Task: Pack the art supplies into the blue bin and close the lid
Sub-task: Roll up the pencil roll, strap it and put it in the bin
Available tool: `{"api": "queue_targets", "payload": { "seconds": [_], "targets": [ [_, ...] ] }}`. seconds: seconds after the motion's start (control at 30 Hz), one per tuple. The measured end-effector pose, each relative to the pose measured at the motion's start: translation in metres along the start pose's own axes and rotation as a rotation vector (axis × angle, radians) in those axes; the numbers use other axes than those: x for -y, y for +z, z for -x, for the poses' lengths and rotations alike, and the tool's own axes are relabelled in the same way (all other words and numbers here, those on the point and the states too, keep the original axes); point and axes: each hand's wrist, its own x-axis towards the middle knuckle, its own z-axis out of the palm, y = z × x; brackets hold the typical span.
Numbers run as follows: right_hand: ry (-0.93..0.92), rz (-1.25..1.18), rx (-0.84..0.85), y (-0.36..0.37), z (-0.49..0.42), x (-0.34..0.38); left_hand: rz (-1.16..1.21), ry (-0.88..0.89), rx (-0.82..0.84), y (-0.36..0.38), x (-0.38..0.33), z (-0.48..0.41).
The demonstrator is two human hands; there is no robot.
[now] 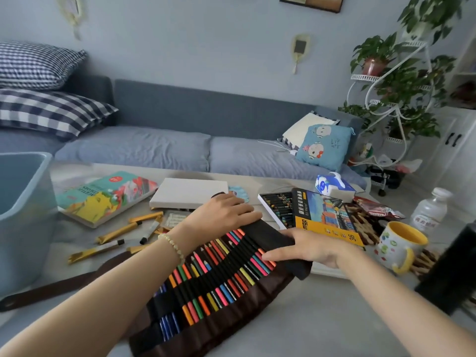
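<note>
Pencil roll sits at the centre of the surface, running from 6 o'clock up toward 1 o'clock, mostly unrolled. Only its far end is wound into a dark bundle.

The left hand lies over that bundle and the right hand lies on its near end. Both have fairly straight fingers, so the grip is open and pressing, not closed round anything.

**What could go wrong, as I judge it:**
- With flat palms alone holding it, the bundle may spring open if either hand lifts.
- If one end is pushed harder than the other, the roll may wind skewed into a cone. The pencils could then slide out of their loops.
- The strap trails off toward 8 o'clock under the left forearm and may snag or get wound in.
- The mug at 3 o'clock stands near the right wrist, so a swing of that arm could tip it.

**How the roll looks:** it is dark brown cloth with a black band. The pencils are bright and lie in rows, tips pointing toward 11 o'clock. It seems soft and floppy.

The bin waits at 9 o'clock, and no lid is in view. Tubes and a pastel box lie unpacked, among much else.
</note>
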Motion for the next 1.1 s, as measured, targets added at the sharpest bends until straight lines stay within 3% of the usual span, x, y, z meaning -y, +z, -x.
{"api": "queue_targets", "payload": {
  "seconds": [0.07, 0.13, 0.27, 0.33, 0.4, 0.47, 0.53, 0.6, 0.67, 0.83, 0.9, 0.97, 1.1],
  "targets": [
    [-0.041, 0.049, -0.084, 0.003, -0.003, 0.002, 0.017, 0.027, 0.052, -0.005, 0.010, 0.002],
    [-0.107, 0.216, -0.283, 0.014, -0.008, 0.003, 0.002, -0.037, 0.221, -0.010, 0.017, 0.002],
    [-0.226, 0.979, -0.701, 0.036, -0.012, 0.013, 0.012, -0.281, 0.681, -0.033, 0.016, -0.009],
    [-0.335, 1.059, -0.780, 0.038, -0.014, 0.019, -0.027, -0.307, 0.677, -0.044, 0.014, -0.012],
    [-0.372, 0.983, -0.741, 0.034, -0.015, 0.023, -0.105, -0.304, 0.607, -0.049, 0.014, -0.007],
    [-0.273, 0.852, -0.560, 0.027, -0.018, 0.029, -0.172, -0.280, 0.495, -0.046, 0.011, 0.004],
    [-0.157, 0.666, -0.317, 0.017, -0.019, 0.036, -0.236, -0.214, 0.282, -0.040, 0.006, 0.016],
    [-0.158, 0.600, -0.245, 0.010, -0.019, 0.043, -0.258, -0.193, 0.133, -0.037, 0.005, 0.023],
    [-0.232, 0.688, -0.365, 0.010, -0.017, 0.048, -0.254, -0.193, 0.092, -0.043, 0.009, 0.023],
    [-0.633, 1.181, -0.957, 0.021, -0.020, 0.042, 0.104, -0.508, 0.532, -0.082, 0.019, 0.001],
    [-0.744, 1.181, -1.073, 0.018, -0.021, 0.045, 0.006, -0.499, 0.516, -0.093, 0.019, -0.007],
    [-0.670, 1.059, -0.916, 0.011, -0.013, 0.059, -0.163, -0.436, 0.432, -0.100, 0.021, -0.009],
    [-0.325, 0.802, -0.385, -0.011, 0.008, 0.097, -0.365, -0.258, 0.158, -0.107, 0.025, -0.004]
  ]
}}
